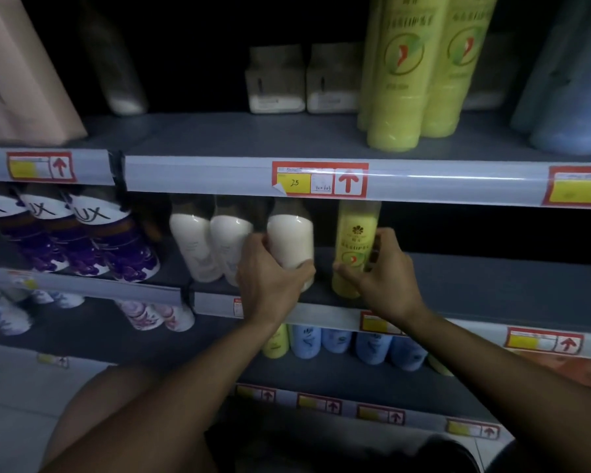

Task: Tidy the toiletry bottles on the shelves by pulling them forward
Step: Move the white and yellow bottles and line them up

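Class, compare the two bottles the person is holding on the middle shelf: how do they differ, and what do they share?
The white bottle is plain and held by the left hand; the yellow bottle carries a printed logo and is held by the right hand. The white bottle looks wider, the yellow bottle slimmer. Both stand upright, side by side.

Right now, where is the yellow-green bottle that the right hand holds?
In the head view, the yellow-green bottle stands on the middle shelf, right of centre, beside the white bottle.

A white bottle (292, 242) stands upright near the middle shelf's front; just beside it, a yellow-green bottle (354, 244), also upright.
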`<state>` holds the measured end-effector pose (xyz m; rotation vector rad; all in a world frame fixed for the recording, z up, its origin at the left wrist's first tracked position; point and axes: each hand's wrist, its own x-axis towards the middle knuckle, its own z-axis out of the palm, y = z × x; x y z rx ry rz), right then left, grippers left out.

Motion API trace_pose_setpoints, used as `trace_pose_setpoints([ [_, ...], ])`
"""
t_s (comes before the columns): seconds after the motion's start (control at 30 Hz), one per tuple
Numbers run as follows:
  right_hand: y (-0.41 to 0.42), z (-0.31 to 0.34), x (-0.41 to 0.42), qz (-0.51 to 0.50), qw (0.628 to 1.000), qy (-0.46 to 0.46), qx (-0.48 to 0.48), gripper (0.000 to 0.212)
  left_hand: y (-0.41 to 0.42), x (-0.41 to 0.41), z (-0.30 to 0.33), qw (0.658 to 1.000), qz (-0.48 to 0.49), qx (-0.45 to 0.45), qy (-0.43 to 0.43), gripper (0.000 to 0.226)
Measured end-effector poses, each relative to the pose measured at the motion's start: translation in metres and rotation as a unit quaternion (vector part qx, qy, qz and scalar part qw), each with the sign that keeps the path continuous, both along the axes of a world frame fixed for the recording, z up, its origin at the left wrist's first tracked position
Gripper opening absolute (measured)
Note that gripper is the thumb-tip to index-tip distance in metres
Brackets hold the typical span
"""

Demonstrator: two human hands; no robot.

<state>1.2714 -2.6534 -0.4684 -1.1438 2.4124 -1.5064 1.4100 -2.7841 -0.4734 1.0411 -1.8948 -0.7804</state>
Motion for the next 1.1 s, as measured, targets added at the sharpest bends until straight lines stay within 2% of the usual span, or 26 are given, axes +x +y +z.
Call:
trace_pose_setpoints([
  [0.17,-0.007,-0.017,-0.009,-0.014,1.0,0.001,-0.002,0.062,0.0,-0.005,-0.024,0.999,0.004,0.012,0.036,0.069],
  [0.3,-0.009,-0.019,-0.008,-0.011,1.0,0.002,-0.003,0.061,0.005,-0.009,-0.037,0.994,0.024,0.021,0.102,0.072],
  [0.4,-0.008,-0.02,-0.007,-0.008,1.0,-0.003,0.002,0.061,0.009,-0.01,-0.038,0.992,0.024,0.028,0.119,0.075],
  [0.53,-0.005,-0.02,-0.003,-0.002,1.0,0.005,0.029,0.071,0.015,-0.008,-0.043,0.996,0.058,-0.011,0.065,0.076],
  [0.63,-0.002,-0.025,-0.001,-0.008,0.999,0.016,0.05,0.08,0.015,-0.007,-0.049,0.996,0.074,0.001,0.042,0.08],
  [0.83,-0.002,-0.03,-0.006,-0.029,0.998,0.012,0.05,0.069,0.015,-0.008,-0.051,0.994,0.101,0.005,0.04,0.069],
  [1.1,-0.024,-0.031,-0.025,-0.057,0.997,0.016,0.057,0.06,0.006,-0.016,-0.054,0.99,0.131,0.006,0.048,0.067],
])
